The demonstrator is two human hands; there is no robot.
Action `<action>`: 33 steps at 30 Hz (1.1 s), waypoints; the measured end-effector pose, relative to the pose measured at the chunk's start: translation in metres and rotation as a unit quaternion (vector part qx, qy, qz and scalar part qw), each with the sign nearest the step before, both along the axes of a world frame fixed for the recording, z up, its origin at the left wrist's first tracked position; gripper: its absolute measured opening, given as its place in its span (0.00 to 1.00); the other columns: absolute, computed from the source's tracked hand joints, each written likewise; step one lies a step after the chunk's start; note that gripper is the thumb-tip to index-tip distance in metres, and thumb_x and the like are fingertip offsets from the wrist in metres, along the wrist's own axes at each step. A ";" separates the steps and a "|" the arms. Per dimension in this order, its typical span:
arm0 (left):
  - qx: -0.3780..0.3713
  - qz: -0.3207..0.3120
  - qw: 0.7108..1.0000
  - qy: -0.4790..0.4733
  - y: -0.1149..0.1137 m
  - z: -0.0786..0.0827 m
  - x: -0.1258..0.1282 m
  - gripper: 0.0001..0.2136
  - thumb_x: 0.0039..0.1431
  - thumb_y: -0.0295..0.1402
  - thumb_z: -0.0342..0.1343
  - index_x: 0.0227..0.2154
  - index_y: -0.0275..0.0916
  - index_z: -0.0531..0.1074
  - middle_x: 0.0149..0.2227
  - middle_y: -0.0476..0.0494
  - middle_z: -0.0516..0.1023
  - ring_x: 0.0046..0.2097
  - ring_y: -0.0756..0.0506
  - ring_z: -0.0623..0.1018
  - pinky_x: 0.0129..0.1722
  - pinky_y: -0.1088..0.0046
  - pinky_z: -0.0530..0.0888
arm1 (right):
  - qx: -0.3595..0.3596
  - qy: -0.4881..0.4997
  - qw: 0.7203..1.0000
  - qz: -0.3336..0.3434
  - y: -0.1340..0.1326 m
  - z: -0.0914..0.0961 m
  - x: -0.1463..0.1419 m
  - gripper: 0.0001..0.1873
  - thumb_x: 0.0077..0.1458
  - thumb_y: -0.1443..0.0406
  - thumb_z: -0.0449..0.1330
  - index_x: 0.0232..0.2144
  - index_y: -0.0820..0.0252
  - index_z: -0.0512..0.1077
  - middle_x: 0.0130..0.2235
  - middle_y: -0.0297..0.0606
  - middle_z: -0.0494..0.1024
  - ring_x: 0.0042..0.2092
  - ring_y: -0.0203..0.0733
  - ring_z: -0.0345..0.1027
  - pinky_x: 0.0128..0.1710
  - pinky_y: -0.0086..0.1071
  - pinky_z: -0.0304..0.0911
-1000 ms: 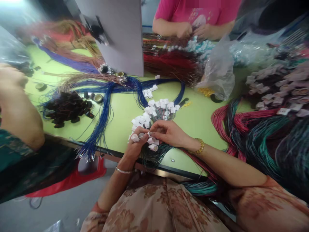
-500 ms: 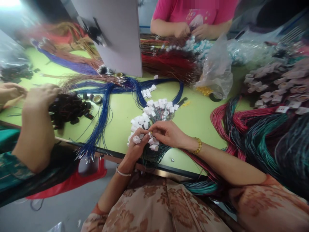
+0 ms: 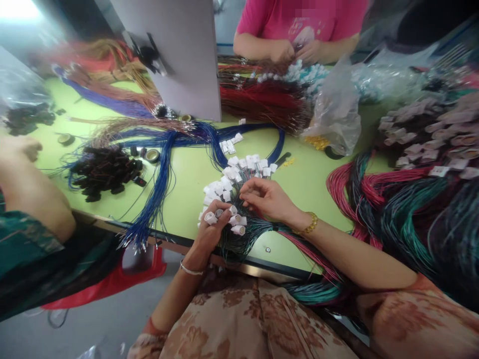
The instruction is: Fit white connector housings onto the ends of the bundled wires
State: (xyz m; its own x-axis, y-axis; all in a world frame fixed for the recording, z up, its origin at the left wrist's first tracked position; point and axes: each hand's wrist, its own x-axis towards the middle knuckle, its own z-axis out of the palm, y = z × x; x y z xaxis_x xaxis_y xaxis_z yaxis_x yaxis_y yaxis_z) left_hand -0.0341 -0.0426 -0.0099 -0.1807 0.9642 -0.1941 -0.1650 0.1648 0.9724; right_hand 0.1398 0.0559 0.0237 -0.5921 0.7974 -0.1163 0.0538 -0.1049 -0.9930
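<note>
My left hand (image 3: pixel 211 230) is closed around several white plug connectors (image 3: pixel 237 229), whose round open ends face up and toward me. Thin dark green and pink wires (image 3: pixel 243 244) run from the bunch down over the table edge. Just right of these connectors, my right hand (image 3: pixel 264 199) hovers with fingers bent and tips drawn together. Whatever may be between those fingertips is too small to see. Behind my hands lies a pile of white connectors (image 3: pixel 217 188) on the green table (image 3: pixel 307 187). Small yellow pieces (image 3: pixel 288 162) lie scattered beyond it.
Blue wires (image 3: pixel 162 189) and black connectors (image 3: pixel 108 172) lie to the left, near a co-worker's arm (image 3: pixel 30 184). A clear bag (image 3: pixel 339 107) with yellow pieces stands behind. Pink, black and green wire bundles (image 3: pixel 404 199) fill the right. Another person (image 3: pixel 299 30) works opposite.
My right hand has drawn back slightly up and right from the connectors in my left hand. The co-worker's arm at left has moved away leftward, uncovering the black connectors.
</note>
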 end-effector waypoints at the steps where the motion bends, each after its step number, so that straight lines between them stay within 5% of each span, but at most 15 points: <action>1: -0.004 0.004 1.000 -0.015 0.000 -0.001 0.000 0.16 0.53 0.46 0.67 0.33 0.39 0.76 0.28 0.51 0.74 0.29 0.51 0.68 0.31 0.75 0.66 | 0.031 -0.005 1.000 -0.002 -0.002 0.003 0.001 0.09 0.56 0.60 0.64 0.35 0.60 0.72 0.30 0.34 0.77 0.30 0.35 0.74 0.29 0.28 0.68; 4: -0.022 0.013 0.997 -0.071 -0.002 -0.002 0.001 0.17 0.51 0.46 0.69 0.35 0.39 0.76 0.30 0.50 0.76 0.31 0.51 0.70 0.33 0.75 0.67 | 0.151 -0.026 0.988 0.022 -0.010 0.009 0.001 0.05 0.62 0.65 0.58 0.36 0.60 0.73 0.30 0.34 0.78 0.30 0.34 0.73 0.31 0.28 0.68; 8: -0.032 0.021 0.992 -0.124 -0.003 -0.002 0.003 0.17 0.50 0.46 0.70 0.36 0.40 0.76 0.30 0.50 0.76 0.31 0.50 0.72 0.32 0.75 0.67 | 0.340 -0.040 0.939 0.029 -0.019 0.003 -0.002 0.07 0.64 0.70 0.56 0.37 0.59 0.74 0.32 0.35 0.77 0.33 0.34 0.71 0.34 0.29 0.66; 11: -0.037 0.027 0.990 -0.132 -0.003 0.000 0.004 0.18 0.49 0.46 0.71 0.35 0.40 0.76 0.28 0.52 0.75 0.29 0.51 0.71 0.31 0.76 0.67 | 0.414 -0.023 0.910 0.032 -0.021 -0.005 -0.003 0.08 0.63 0.72 0.55 0.39 0.60 0.74 0.35 0.38 0.76 0.37 0.36 0.70 0.35 0.29 0.67; 27: -0.037 0.021 0.995 -0.088 -0.002 -0.003 0.004 0.17 0.51 0.47 0.68 0.35 0.41 0.76 0.27 0.52 0.73 0.27 0.52 0.69 0.28 0.76 0.66 | 0.460 -0.096 0.877 0.099 -0.020 -0.008 -0.003 0.12 0.62 0.71 0.52 0.46 0.60 0.70 0.35 0.38 0.75 0.35 0.38 0.67 0.33 0.31 0.63; 33: 0.011 0.046 0.998 -0.031 0.000 0.003 0.008 0.16 0.51 0.47 0.69 0.32 0.39 0.76 0.26 0.52 0.75 0.28 0.52 0.69 0.30 0.77 0.67 | 0.450 -0.190 0.857 0.166 -0.021 -0.013 -0.006 0.24 0.55 0.70 0.58 0.55 0.57 0.66 0.40 0.37 0.76 0.36 0.39 0.67 0.34 0.32 0.61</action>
